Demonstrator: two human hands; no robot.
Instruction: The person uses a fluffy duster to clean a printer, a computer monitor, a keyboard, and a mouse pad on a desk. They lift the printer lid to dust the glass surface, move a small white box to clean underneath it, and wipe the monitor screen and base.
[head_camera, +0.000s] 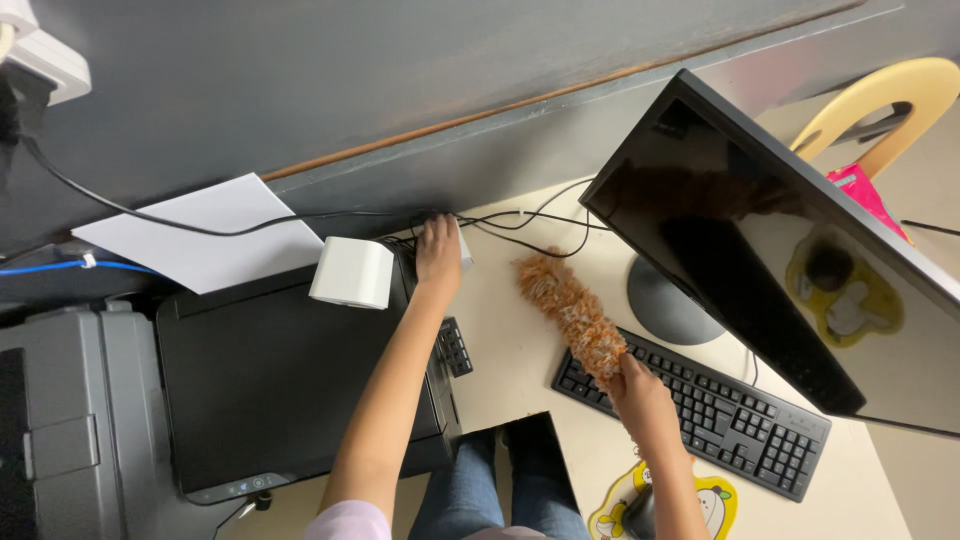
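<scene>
Two hands work over a pale desk (520, 360), and the black keyboard (700, 405) serves as the marker for everything else. The right hand (640, 395) rests at the keyboard's near-left corner, fingers clamped around the handle of a fluffy orange-brown duster (570, 310), whose head slants away to the left and back of the keyboard, lying on or just above the desktop. The left hand (438, 250) reaches well to the left and behind the keyboard, its fingers curled together on a small white object (464, 250) where a tangle of black cables (520, 225) meets the back wall; how firmly it grips I cannot tell. Left of the keyboard stands a black printer (270, 380) with a white box (352, 272) and a white sheet of paper (210, 232) near its rear. Behind and right of the keyboard, a dark monitor (780, 250) tilts on its round stand (668, 300).

The risk, as I judge it, lies in those cables: the duster's fibres could snag one, or the left hand could tug a plug loose.
</scene>
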